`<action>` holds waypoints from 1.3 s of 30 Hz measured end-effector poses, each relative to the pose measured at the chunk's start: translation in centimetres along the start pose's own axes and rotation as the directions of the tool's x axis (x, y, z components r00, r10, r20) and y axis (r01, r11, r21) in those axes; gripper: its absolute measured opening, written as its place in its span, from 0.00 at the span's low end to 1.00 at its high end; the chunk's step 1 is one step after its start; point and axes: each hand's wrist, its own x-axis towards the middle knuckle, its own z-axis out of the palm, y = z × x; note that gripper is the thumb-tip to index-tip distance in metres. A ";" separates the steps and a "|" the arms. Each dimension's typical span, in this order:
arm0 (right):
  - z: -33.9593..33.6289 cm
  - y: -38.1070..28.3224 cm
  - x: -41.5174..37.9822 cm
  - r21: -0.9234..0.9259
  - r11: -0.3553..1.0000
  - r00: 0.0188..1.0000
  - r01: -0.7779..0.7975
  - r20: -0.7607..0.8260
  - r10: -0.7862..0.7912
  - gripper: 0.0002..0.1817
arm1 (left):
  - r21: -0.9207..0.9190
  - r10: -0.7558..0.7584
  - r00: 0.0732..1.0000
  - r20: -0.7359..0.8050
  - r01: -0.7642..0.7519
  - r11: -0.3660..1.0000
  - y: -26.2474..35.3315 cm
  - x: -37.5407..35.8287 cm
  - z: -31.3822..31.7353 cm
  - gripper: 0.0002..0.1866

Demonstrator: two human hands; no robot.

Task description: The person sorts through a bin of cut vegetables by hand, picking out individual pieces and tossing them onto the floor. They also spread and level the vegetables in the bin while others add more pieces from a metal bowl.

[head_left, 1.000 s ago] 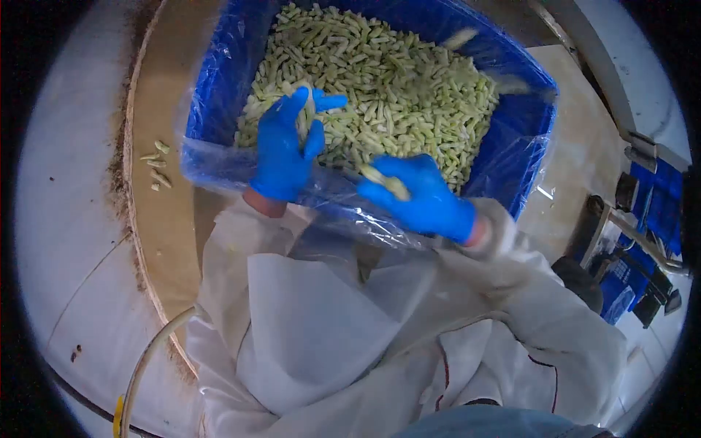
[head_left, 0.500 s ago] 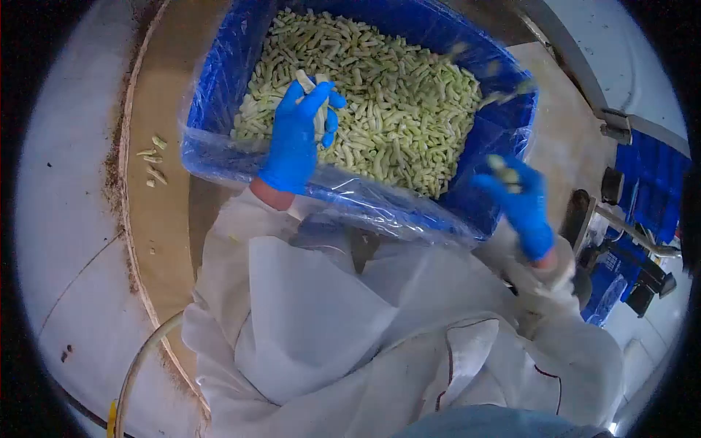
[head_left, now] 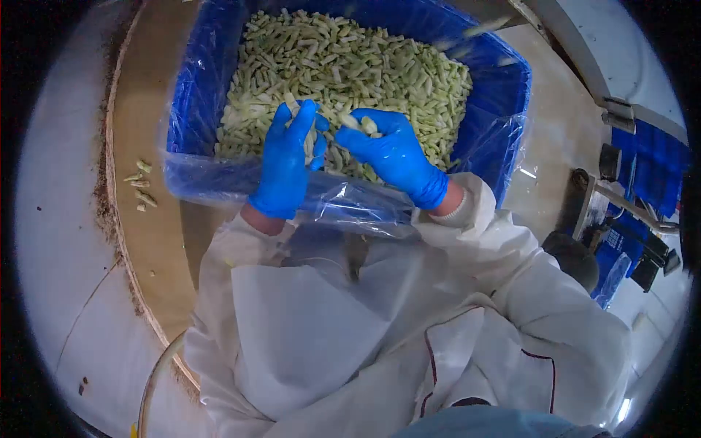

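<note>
Pale green cut pieces (head_left: pixel 343 66) fill a blue bin (head_left: pixel 496 87) lined with clear plastic. Over the bin's near part, my left hand (head_left: pixel 288 160) in a blue glove holds some pale pieces between curled fingers. My right hand (head_left: pixel 394 150), also gloved in blue, is just to its right, closed on a few pieces between thumb and fingers. The two hands are close but apart. Blurred pieces (head_left: pixel 485 28) hang in the air over the bin's far right corner.
Several loose pieces (head_left: pixel 144 182) lie on the tan surface (head_left: pixel 161 248) left of the bin. A hose (head_left: pixel 150 387) curves at the lower left. Blue crates (head_left: pixel 650 171) and dark metal equipment (head_left: pixel 642 255) stand at the right.
My right hand has moved left from the bin's right edge to beside my left hand, still holding pieces. In view, the bin and my left hand sit slightly further left.
</note>
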 end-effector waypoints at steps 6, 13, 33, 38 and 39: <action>0.4 -0.2 -1.6 -0.066 0.972 0.973 0.224 0.075 -0.219 0.19 | 0.009 -0.096 0.980 -0.175 0.099 0.995 -0.1 0.1 0.1 0.11; 1.8 0.9 -0.6 0.032 0.998 0.997 0.060 0.042 -0.061 0.15 | 0.025 -0.064 0.995 -0.071 0.066 0.997 -0.8 0.6 0.5 0.14; -3.0 1.7 2.1 -0.170 0.985 0.904 0.001 -0.421 -0.074 0.16 | 0.154 -0.095 0.967 0.236 0.060 0.986 0.2 -0.8 1.4 0.12; -14.1 -2.4 -4.4 0.047 0.988 0.759 -0.144 -0.636 0.141 0.14 | 0.206 -0.140 0.961 0.237 0.091 0.974 0.9 -0.5 0.3 0.17; -18.9 -0.1 -6.6 -0.185 0.967 0.718 -0.176 -0.696 -0.002 0.14 | 0.210 -0.139 0.963 0.232 0.090 0.974 1.1 -0.5 0.1 0.18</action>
